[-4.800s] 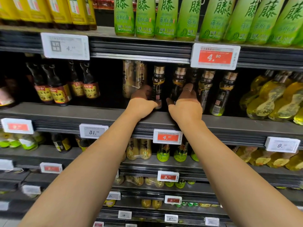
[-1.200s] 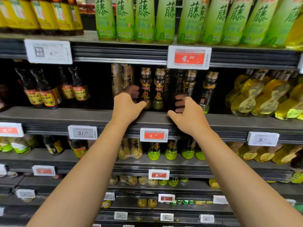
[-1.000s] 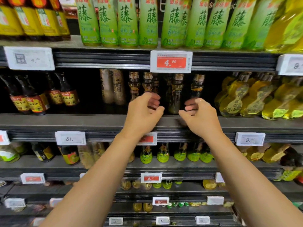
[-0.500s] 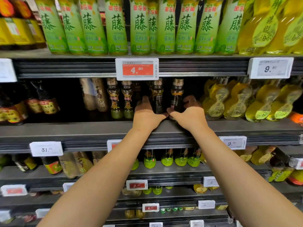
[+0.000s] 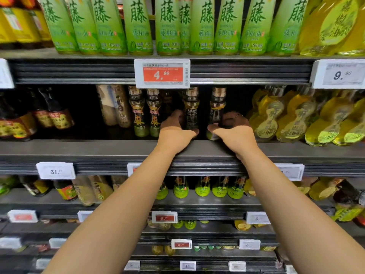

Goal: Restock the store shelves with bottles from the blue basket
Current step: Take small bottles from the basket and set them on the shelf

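bottles [image 5: 191, 107] on shelf [image 5: 98, 149], price tag [image 5: 162, 73] above

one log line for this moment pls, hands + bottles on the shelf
phase: placing bottles on shelf | left hand: grip on left slim bottle | right hand: grip on right slim bottle | both upright on middle shelf | basket: unseen

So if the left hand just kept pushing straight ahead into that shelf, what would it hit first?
Probably more small oil bottles standing behind the bottle that the left hand grips; depth there is too dark to be sure.
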Motion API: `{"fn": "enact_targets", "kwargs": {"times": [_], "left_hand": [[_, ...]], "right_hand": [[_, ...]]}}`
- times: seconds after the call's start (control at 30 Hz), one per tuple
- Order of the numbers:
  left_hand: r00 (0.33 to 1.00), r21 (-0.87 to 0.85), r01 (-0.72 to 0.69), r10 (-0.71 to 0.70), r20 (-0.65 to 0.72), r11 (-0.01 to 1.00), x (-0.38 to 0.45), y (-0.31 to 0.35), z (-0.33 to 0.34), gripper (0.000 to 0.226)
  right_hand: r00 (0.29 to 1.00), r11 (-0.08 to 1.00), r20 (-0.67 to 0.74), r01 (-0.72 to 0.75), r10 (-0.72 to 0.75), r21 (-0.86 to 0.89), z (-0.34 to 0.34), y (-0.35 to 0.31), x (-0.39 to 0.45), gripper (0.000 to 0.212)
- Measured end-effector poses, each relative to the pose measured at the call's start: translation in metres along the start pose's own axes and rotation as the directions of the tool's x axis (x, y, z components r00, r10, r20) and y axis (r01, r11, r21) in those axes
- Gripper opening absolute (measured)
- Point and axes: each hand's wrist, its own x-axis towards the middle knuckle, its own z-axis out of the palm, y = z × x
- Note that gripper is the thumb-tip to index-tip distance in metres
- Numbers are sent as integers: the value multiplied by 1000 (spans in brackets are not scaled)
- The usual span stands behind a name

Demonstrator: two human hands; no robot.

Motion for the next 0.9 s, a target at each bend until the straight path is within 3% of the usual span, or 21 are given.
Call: {"fn": "enact_targets", "kwargs": {"times": [0.17, 0.27, 0.37, 0.47, 0.6, 0.73, 0.9], "left_hand": [[1000, 0, -23, 23, -7, 1000, -2, -1, 1, 71], [999, 32, -38, 38, 3, 999, -2, 1, 1, 82], [999, 18, -48, 48, -9, 999, -3, 1, -1, 63], [998, -29, -51, 51, -23, 998, -5, -1, -1, 49], [998, -62, -38, 35, -51, 997, -7, -1, -1, 52], [998, 9, -70, 70, -9, 998, -5, 0, 0, 73], [996, 15, -83, 83, -33, 996, -2, -2, 1, 60]], "right_hand": [[999, 1000, 7, 31, -31, -1, 1, 1, 0, 46], [997, 998, 32, 64, -64, -6, 1, 0, -1, 49], [998, 998, 24, 58, -58, 17, 1, 1, 1, 40], [999, 997, 9, 40, -41, 60, -1, 4, 1, 47], [998, 993, 47, 31, -36, 112, -2, 4, 1, 53], [996, 995, 57, 68, -73, 79, 0, 1, -1, 55], [996, 995, 54, 63, -67, 78, 0, 3, 0, 48]]}}
